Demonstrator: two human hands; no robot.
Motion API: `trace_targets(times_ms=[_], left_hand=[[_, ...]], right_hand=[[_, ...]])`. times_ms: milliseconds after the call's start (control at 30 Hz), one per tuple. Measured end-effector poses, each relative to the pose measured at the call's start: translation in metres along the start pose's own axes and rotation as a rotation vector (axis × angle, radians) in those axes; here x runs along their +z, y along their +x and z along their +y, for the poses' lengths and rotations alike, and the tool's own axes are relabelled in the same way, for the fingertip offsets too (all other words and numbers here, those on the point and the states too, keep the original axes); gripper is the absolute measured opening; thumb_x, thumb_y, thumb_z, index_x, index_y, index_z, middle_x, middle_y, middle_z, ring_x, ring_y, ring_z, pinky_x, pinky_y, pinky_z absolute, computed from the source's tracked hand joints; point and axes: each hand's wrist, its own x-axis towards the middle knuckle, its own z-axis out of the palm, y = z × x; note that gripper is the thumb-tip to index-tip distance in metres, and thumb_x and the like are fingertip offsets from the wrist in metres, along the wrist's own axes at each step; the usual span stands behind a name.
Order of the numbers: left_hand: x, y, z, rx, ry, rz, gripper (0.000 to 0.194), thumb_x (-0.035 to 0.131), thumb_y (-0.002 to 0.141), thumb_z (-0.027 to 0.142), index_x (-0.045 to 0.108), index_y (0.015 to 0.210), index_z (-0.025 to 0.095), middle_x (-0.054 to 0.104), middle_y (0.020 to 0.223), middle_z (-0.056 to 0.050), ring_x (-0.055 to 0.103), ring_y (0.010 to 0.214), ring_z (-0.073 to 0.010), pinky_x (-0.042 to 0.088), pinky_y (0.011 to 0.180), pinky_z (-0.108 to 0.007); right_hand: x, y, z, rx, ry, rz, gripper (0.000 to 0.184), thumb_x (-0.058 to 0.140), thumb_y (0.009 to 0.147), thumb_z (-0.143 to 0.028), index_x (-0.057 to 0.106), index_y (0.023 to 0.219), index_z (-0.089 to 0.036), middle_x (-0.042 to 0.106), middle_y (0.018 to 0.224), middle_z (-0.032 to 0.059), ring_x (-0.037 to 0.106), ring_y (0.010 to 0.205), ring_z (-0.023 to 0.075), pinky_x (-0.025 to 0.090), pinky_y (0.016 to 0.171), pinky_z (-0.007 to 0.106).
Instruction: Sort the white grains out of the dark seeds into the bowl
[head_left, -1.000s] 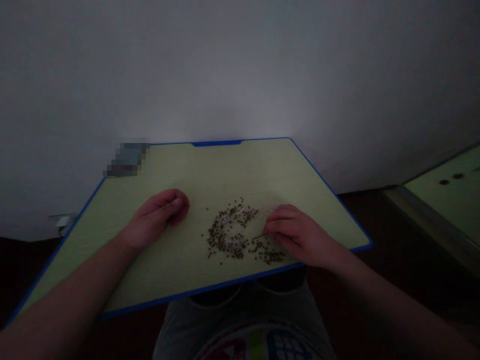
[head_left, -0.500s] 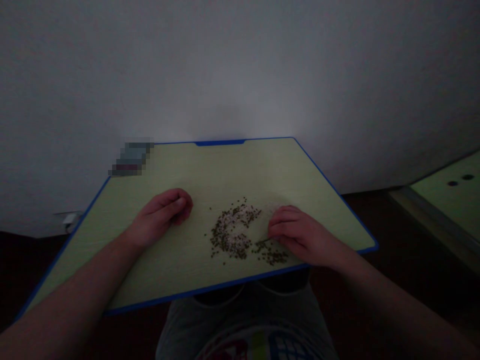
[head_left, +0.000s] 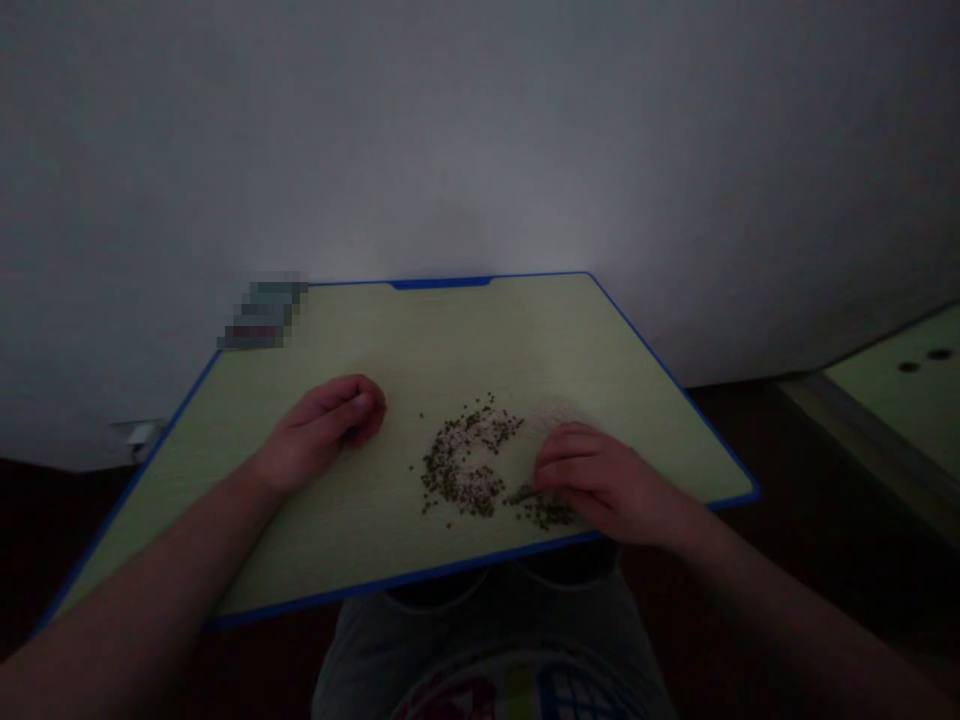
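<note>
My left hand (head_left: pixel 330 425) rests on the pale table in a loose fist, thumb over curled fingers, with nothing visible in it. Right of it spreads a C-shaped pile of pale grains and small dark beans (head_left: pixel 454 478). My right hand (head_left: pixel 600 480) is at the pile's right side, fingers pinched on a thin dark stick (head_left: pixel 523 494), whose tip points left; most of it is hidden by the fingers. Below these fingertips lies a smaller group of dark beans (head_left: pixel 546 514). Just beyond the hand is a patch of pale grains (head_left: pixel 555 410).
The table (head_left: pixel 330 550) has a blue rim and stands against a grey wall (head_left: pixel 465 130). A blurred-out flat object (head_left: pixel 264 312) sits at its far left corner. A white plug (head_left: pixel 142 434) shows on the wall at left. The light is dim.
My right hand has shifted slightly toward me with the thin stick, showing more of the pale grains behind it. Fewer pale grains show in the pile's hollow. My left hand stays put.
</note>
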Motion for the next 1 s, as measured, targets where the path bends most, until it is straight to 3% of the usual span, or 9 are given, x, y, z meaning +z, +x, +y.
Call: trace_targets(times_ms=[300,500,1000], left_hand=[[-0.001,0.000,-0.003,-0.017,0.003,-0.001,0.026,0.056,0.084,0.042,0.058,0.076,0.018,0.051,0.061,0.000,0.042,0.050,-0.0107,0.033,0.044,-0.023],[0.000,0.000,0.000,-0.011,0.020,-0.001,0.026,0.055,0.084,0.042,0.057,0.073,0.018,0.051,0.061,0.000,0.041,0.050,-0.0111,0.034,0.044,-0.024],[0.001,0.000,0.001,-0.006,0.014,0.000,0.026,0.055,0.084,0.041,0.057,0.074,0.017,0.052,0.061,0.000,0.042,0.050,-0.0107,0.034,0.044,-0.023]], right_hand=[[0.001,-0.004,-0.002,0.009,-0.016,-0.007,0.019,0.049,0.089,-0.011,0.066,0.096,-0.016,0.065,0.088,0.0070,0.057,0.086,0.0181,0.046,0.080,0.036],[0.007,-0.001,-0.003,0.019,-0.086,0.089,0.019,0.050,0.088,-0.011,0.066,0.098,-0.018,0.066,0.089,0.0073,0.057,0.086,0.0188,0.047,0.081,0.037],[0.005,0.001,0.006,0.048,-0.174,0.182,0.018,0.051,0.089,-0.014,0.068,0.095,-0.018,0.069,0.088,0.0072,0.060,0.085,0.0191,0.051,0.076,0.036]])
